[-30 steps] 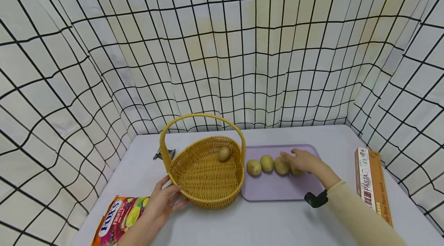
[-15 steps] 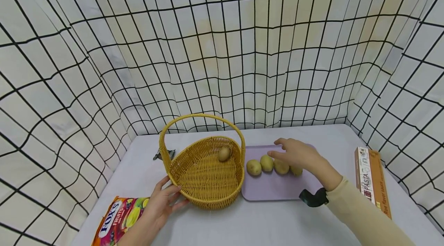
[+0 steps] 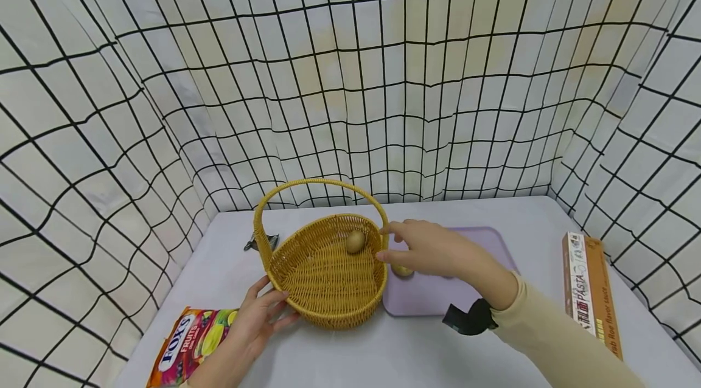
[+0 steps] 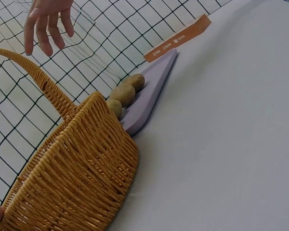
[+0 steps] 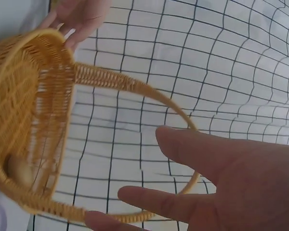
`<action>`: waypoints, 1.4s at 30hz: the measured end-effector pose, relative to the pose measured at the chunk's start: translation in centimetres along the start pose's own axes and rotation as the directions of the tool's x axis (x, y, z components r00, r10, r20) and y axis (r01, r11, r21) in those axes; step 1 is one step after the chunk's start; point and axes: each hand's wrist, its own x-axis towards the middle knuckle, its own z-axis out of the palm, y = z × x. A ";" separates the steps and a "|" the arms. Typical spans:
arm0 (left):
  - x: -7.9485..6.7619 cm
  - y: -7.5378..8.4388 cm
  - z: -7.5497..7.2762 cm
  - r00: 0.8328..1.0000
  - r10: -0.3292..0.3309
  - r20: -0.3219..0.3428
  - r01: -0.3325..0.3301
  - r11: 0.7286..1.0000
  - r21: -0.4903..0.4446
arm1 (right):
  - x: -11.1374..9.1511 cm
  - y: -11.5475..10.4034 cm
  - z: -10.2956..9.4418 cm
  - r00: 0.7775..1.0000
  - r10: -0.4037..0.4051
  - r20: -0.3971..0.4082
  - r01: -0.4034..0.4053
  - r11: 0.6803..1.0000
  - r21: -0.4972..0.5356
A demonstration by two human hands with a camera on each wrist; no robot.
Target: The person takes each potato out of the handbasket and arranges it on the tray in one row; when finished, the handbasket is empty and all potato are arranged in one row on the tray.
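A yellow wicker basket (image 3: 328,297) with a tall arched handle stands on the table, one potato (image 3: 355,242) inside at its right. My left hand (image 3: 257,321) holds its left rim, fingers against the outer wall. My right hand (image 3: 427,248) hovers with nothing in it between the basket's right side and the tray, thumb and fingers spread apart. On the lilac tray (image 3: 432,303) lie several potatoes (image 4: 123,94), mostly hidden behind the right hand in the head view. The right wrist view shows its fingers (image 5: 154,201) spread across the handle.
A Foxs fruit candy bag (image 3: 191,342) lies at the front left, near my left forearm. Behind the basket's left side sits a small dark wrapper (image 3: 268,242). An orange and white pasta box (image 3: 591,297) lies at the right edge. Grid-patterned cloth surrounds the table.
My right hand has lifted off the potatoes on the tray and moved left, now at the basket's right rim. The left hand and basket stay put.
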 end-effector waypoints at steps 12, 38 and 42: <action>0.1 0.2 0.0 1.000 -0.009 -0.013 0.009 1.000 0.007 | 6.2 -2.6 2.5 0.968 -0.176 0.180 0.173 0.984 0.030; 0.3 0.2 -0.1 1.000 -0.015 -0.008 0.015 1.000 0.009 | 15.2 -1.3 9.9 0.984 0.168 0.065 -0.166 0.986 -0.028; 0.2 0.2 -0.1 1.000 -0.021 -0.015 0.021 1.000 0.010 | 15.8 -1.2 10.2 0.969 0.242 0.048 -0.235 0.965 -0.120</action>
